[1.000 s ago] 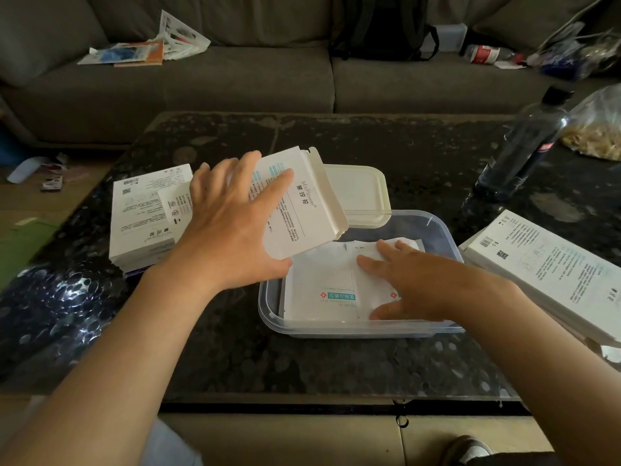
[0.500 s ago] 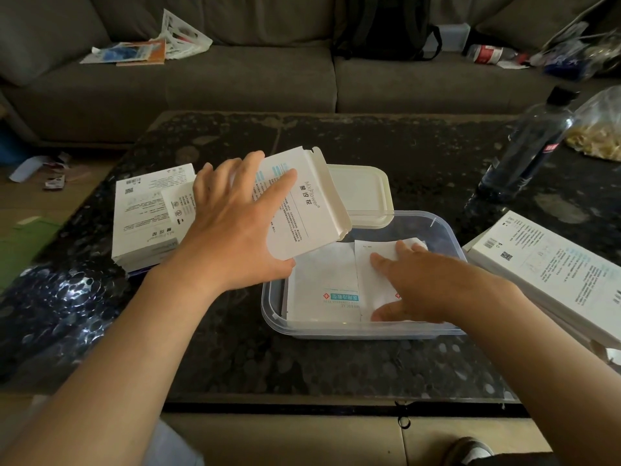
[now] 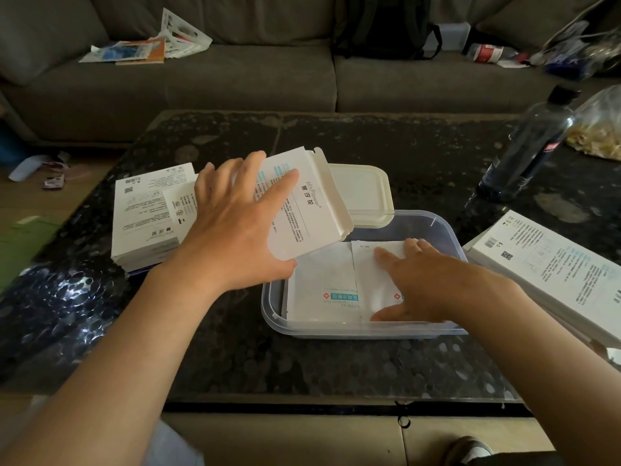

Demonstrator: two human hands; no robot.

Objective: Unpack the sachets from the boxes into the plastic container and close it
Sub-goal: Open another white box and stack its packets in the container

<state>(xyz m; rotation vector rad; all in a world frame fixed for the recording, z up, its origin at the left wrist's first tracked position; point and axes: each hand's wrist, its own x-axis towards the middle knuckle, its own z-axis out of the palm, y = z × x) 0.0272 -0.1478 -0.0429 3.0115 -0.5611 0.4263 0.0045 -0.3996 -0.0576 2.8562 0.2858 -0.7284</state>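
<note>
Now, left hand [image 3: 235, 227] tight round flat card box [image 3: 311, 210]; right hand [image 3: 426, 280] open-palmed on smooth sachets [image 3: 322, 274]

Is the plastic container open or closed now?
Open: its lid lies off it, behind the container, and sachets show inside.

Bare left hand [image 3: 235, 230] and right hand [image 3: 433, 284], forearms uncovered. Pale grey-blue cloth [image 3: 178, 449] of a garment at the bottom edge; dark shoe [image 3: 468, 450], lighter trim, lower right.
</note>
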